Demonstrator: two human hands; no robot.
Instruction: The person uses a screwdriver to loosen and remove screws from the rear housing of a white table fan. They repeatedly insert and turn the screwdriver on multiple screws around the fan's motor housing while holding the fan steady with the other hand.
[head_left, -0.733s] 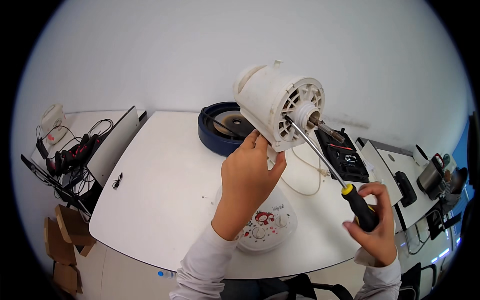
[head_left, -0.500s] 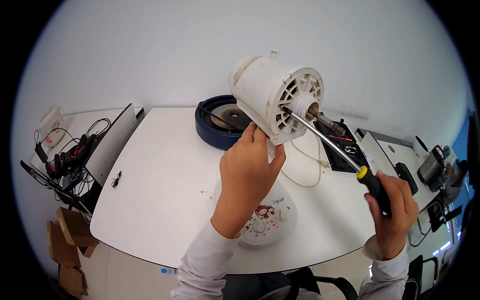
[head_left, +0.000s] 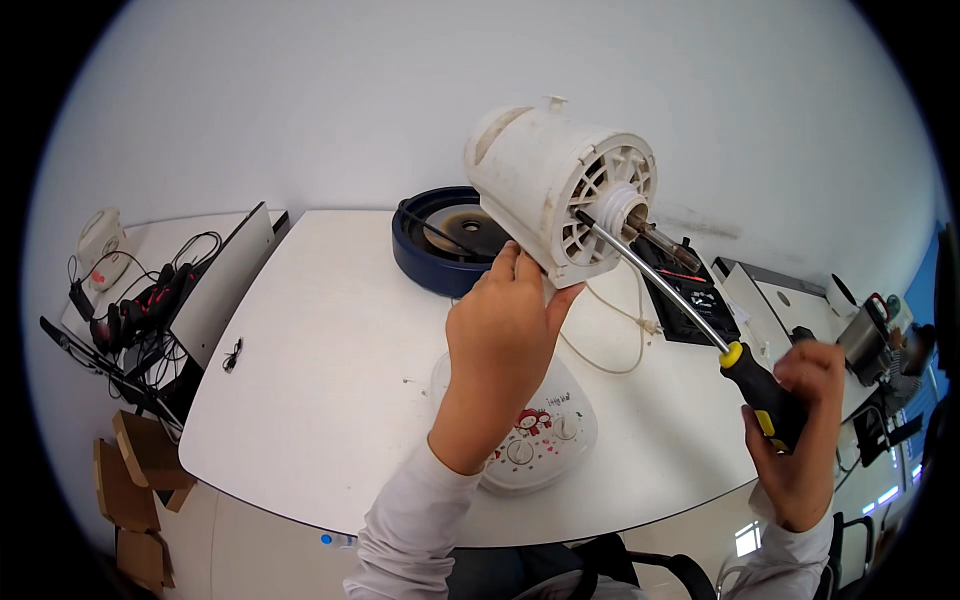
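Observation:
A white, stained cylindrical motor housing (head_left: pixel 530 185) with a spoked vent at its front end is tilted above the table. My left hand (head_left: pixel 497 325) grips its underside, fingers and thumb against the lower edge. From the hub a brownish, partly clear rod (head_left: pixel 668 247) sticks out. My right hand (head_left: pixel 812 435) is closed around the black and yellow handle of a screwdriver (head_left: pixel 755 385). Its long metal shaft runs up to the left, with the tip in a gap of the vent beside the hub. Below my left wrist is a white base (head_left: pixel 555 455) with dials and a red cartoon print.
A dark blue round rim (head_left: pixel 425 265) with a plate inside stands behind my left hand. Behind the housing, a black tool case (head_left: pixel 700 325) lies near a white power cord (head_left: pixel 600 370). Tangled cables (head_left: pixel 140 320) are on the left, cardboard boxes (head_left: pixel 125 490) below them.
The housing and my left hand have shifted slightly right. My right hand has moved right and its fingers have shifted on the screwdriver handle, which shows more of its yellow patch.

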